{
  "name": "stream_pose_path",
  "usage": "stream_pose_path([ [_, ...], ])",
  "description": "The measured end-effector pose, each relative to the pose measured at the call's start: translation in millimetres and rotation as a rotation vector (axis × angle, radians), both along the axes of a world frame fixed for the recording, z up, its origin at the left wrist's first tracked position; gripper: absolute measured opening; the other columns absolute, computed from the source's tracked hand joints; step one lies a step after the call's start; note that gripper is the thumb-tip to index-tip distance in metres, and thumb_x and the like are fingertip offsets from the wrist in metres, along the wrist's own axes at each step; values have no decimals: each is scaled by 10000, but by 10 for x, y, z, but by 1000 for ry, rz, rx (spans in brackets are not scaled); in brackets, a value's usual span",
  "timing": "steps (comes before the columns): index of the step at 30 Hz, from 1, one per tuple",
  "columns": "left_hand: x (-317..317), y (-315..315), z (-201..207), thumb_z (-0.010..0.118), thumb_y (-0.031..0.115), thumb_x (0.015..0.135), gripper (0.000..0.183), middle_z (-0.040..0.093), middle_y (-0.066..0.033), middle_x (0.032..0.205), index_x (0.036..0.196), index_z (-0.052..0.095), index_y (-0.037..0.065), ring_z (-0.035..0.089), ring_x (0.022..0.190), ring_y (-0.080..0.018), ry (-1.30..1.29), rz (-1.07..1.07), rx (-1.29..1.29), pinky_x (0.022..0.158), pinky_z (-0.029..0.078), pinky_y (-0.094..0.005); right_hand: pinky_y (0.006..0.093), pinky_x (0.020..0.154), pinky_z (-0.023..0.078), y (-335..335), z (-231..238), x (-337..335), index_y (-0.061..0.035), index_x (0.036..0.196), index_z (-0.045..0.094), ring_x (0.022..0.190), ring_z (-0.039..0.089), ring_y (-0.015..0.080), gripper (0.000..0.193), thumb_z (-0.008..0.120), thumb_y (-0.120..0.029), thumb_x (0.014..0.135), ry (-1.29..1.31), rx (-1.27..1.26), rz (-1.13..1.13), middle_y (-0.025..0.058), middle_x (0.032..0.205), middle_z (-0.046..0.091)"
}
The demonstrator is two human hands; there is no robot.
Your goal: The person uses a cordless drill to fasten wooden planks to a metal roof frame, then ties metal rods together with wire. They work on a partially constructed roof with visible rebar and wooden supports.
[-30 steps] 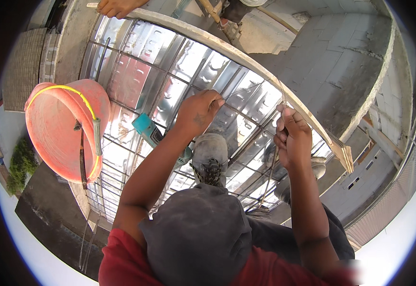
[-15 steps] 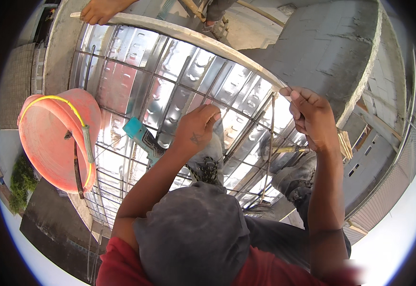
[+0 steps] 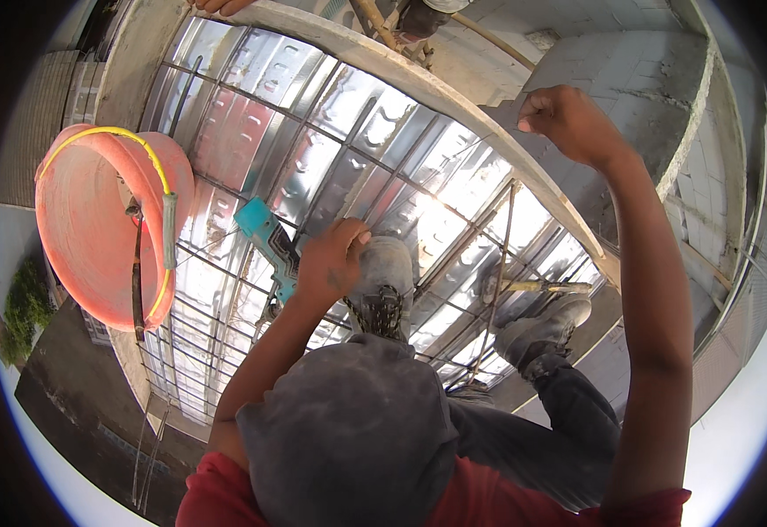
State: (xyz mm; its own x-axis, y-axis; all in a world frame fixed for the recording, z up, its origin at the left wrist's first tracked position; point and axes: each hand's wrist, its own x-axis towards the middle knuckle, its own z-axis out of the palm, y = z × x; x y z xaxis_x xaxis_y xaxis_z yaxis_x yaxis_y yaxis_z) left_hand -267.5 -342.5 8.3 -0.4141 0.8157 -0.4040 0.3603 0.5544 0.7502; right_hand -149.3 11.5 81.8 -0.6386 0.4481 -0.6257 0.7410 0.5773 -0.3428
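My left hand (image 3: 335,263) is closed around a teal hand tool (image 3: 266,239), low over a rebar grid (image 3: 252,176) laid on shiny corrugated metal decking (image 3: 357,97). It is just left of my left boot (image 3: 385,290). My right hand (image 3: 568,119) is raised in a fist beside a long pale plank (image 3: 453,110) that crosses the deck, and nothing shows in it. A thin wire (image 3: 499,255) hangs below the plank near my right boot (image 3: 541,329).
An orange bucket (image 3: 93,255) with a yellow handle hangs at the left. A wooden-handled tool (image 3: 537,286) lies by my right boot. Another person's hand (image 3: 221,7) holds the plank's far end. A grey block wall (image 3: 612,61) stands at the right, and the deck's open edge drops off below.
My right hand has lifted from the plank's near end to up beside the block wall. My left hand has dropped with the teal tool toward my left boot.
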Motion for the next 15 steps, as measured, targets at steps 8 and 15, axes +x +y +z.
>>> stream_pose_path([
  [8, -295, 526, 158, 660, 248, 869, 333, 657, -170, 1016, 1140, 606, 63, 630, 968, -355, 24, -304, -152, 847, 482, -432, 377, 686, 479, -140, 339, 361, -9, 914, 679, 667, 623, 240, 218, 567, -193, 882, 12, 111, -335, 134, 710, 645],
  [15, 95, 1581, 40, 584, 402, 944, 408, 671, -110, 874, 1170, 629, 65, 631, 781, -225, -264, -38, 96, 724, 494, -353, 241, 501, 405, -681, 328, 426, 20, 934, 674, 519, 522, 97, 204, 604, -171, 922, 174, -196, -847, 54, 681, 635],
])
